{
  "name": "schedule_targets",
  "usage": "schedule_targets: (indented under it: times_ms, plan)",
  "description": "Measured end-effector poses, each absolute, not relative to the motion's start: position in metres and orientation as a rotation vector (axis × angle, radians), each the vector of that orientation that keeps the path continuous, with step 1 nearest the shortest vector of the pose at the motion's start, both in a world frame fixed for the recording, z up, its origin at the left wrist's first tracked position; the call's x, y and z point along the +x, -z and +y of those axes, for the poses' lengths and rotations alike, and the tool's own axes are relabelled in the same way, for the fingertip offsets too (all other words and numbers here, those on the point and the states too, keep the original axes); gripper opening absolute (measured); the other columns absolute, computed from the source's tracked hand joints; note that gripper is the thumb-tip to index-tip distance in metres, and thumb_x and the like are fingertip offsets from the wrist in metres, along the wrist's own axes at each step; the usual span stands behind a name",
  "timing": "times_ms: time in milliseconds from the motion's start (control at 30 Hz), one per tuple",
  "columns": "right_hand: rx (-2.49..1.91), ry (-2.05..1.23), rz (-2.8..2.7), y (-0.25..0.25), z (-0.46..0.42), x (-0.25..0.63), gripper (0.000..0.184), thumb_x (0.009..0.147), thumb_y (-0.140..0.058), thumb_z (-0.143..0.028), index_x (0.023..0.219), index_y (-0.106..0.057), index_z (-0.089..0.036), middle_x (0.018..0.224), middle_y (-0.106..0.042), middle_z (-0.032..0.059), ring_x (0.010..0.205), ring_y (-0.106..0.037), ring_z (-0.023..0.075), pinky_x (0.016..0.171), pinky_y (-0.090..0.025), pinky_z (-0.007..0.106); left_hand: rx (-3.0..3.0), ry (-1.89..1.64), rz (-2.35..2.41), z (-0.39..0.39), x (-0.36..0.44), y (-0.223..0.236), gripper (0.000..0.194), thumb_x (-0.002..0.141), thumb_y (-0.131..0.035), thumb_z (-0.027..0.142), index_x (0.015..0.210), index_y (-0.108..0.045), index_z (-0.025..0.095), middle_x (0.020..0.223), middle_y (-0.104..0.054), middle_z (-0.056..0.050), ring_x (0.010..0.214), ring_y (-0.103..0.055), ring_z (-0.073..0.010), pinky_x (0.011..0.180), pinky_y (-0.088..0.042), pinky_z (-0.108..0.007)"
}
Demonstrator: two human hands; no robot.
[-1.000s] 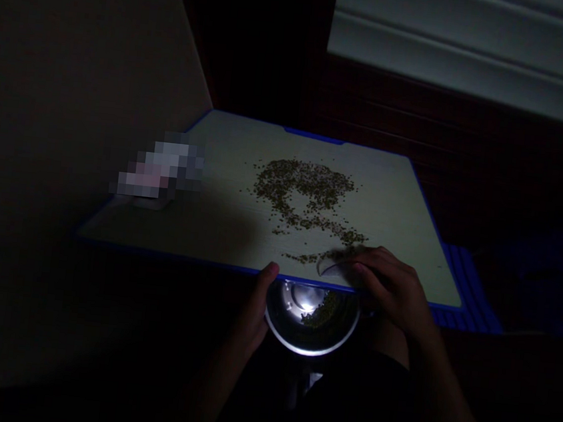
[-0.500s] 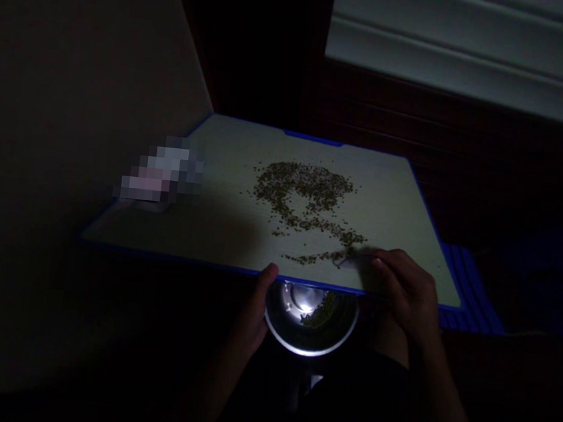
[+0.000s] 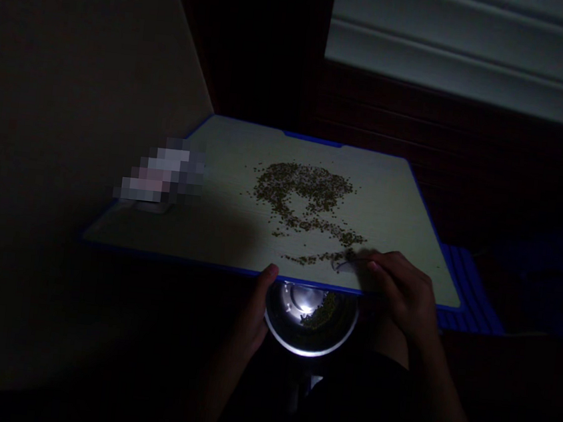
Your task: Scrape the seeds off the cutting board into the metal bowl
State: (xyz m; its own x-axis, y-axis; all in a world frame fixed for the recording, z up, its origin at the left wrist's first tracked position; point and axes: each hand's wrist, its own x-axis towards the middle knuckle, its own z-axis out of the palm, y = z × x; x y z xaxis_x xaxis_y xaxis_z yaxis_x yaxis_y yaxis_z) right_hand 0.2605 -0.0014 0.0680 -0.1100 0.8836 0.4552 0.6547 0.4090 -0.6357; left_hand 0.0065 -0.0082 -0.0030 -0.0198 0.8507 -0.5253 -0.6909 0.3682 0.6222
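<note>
My left hand (image 3: 257, 309) is closed at the left side of a shiny metal bowl (image 3: 307, 353), its thumb up at the front edge of the board and its other fingers hidden. The bowl sits just below that edge, with some small green beans or seeds (image 3: 319, 314) inside. My right hand (image 3: 406, 294) pinches a thin spoon-like utensil (image 3: 349, 262), its tip low on the board beside a thin line of seeds. More seeds (image 3: 304, 183) lie scattered in a ring-shaped patch on the pale, blue-edged board (image 3: 392, 209).
A blurred-out object (image 3: 157, 174) stands on the board's left side. A pale wall or panel (image 3: 74, 82) borders the left. Pale slats (image 3: 469, 49) are at the upper right, and a blue striped item (image 3: 472, 288) lies beyond the board's right edge. The room is dark.
The utensil's tip has shifted slightly left and toward the board's front edge, with my right hand moving a little. My left hand and the bowl stay in place.
</note>
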Motion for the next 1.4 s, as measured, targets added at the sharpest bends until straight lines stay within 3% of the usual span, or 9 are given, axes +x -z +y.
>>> schedule_targets:
  times_ms: [467,633,900,1400]
  plan:
    - [-1.217,-0.480,-1.852,-0.0665,-0.0046,0.2643,0.015,0.099,-0.068,-0.030,0.104,-0.081,-0.027,0.096,-0.081,0.0040,0.091,-0.073,0.0227,0.082,-0.058,0.039,0.171,-1.205,0.993,-0.0081,0.0069,-0.0006,0.052,0.091,-0.075,0.044,0.132,-0.069,0.012,0.135,-0.075,-0.014,0.137,-0.062,-0.0336,0.120,-0.045,-0.046]
    - [-1.221,-0.484,-1.831,-0.0664,-0.0046,0.2643,0.014,0.098,-0.069,-0.030,0.101,-0.081,-0.027,0.095,-0.081,0.0032,0.090,-0.073,0.0227,0.084,-0.057,0.041,0.180,-1.235,0.994,-0.0078,0.0072,-0.0027,0.052,0.091,-0.075,0.041,0.136,-0.067,0.016,0.137,-0.074,-0.012,0.141,-0.059,-0.0319,0.121,-0.043,-0.045]
    - [-1.394,-0.270,-1.623,-0.0651,-0.0032,0.2608,0.020,0.099,-0.065,-0.035,0.105,-0.080,-0.024,0.096,-0.080,0.0070,0.088,-0.072,0.0230,0.078,-0.056,0.040,0.183,-1.243,1.003,-0.0071,0.0067,0.0012,0.053,0.089,-0.078,0.042,0.134,-0.067,0.016,0.142,-0.071,-0.013,0.138,-0.062,-0.0307,0.119,-0.047,-0.041]
    - [-1.306,-0.298,-1.797,-0.0672,-0.0011,0.2615,0.017,0.100,-0.063,-0.030,0.105,-0.079,-0.026,0.094,-0.079,0.0055,0.086,-0.070,0.0222,0.077,-0.055,0.039,0.172,-1.238,1.014,-0.0073,0.0070,0.0038,0.058,0.090,-0.077,0.042,0.142,-0.065,0.019,0.141,-0.072,-0.011,0.142,-0.058,-0.0304,0.122,-0.042,-0.044]
